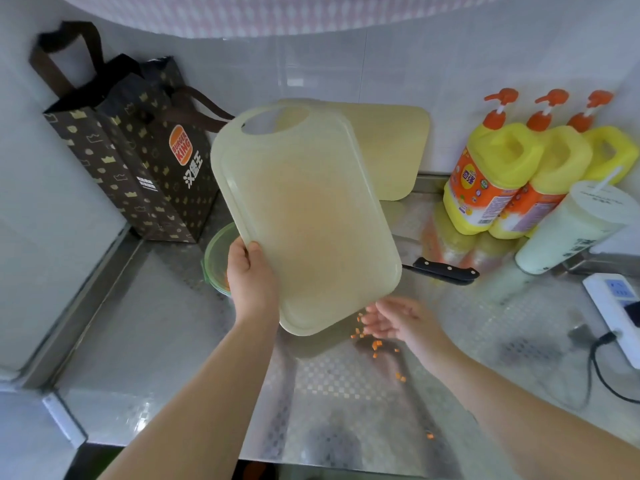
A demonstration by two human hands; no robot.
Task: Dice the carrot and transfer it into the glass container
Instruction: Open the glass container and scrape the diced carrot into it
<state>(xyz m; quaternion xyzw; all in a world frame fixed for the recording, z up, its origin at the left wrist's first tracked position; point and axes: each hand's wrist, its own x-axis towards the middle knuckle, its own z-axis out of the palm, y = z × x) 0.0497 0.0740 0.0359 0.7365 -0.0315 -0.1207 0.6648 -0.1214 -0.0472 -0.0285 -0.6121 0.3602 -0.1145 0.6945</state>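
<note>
Left hand (251, 282): the left edge of the plastic cutting board (304, 216) is gripped, with the thumb laid on its face; the board is held tilted, clear of the steel counter (173, 341).
Right hand (394, 320): fingers are loosely spread and nothing is held; it is blurred, just below the board's lower corner.
Diced carrot (375, 345): small orange cubes are scattered on the counter beside the right hand.
Glass container (216, 261): green-rimmed, largely hidden behind the left hand and the board.
Knife (446, 270): laid flat on the counter, right of the board.
Back wall: a Burger King paper bag (138, 161), a wooden board (391, 150) and yellow detergent bottles (498, 178) are ranged along it.
</note>
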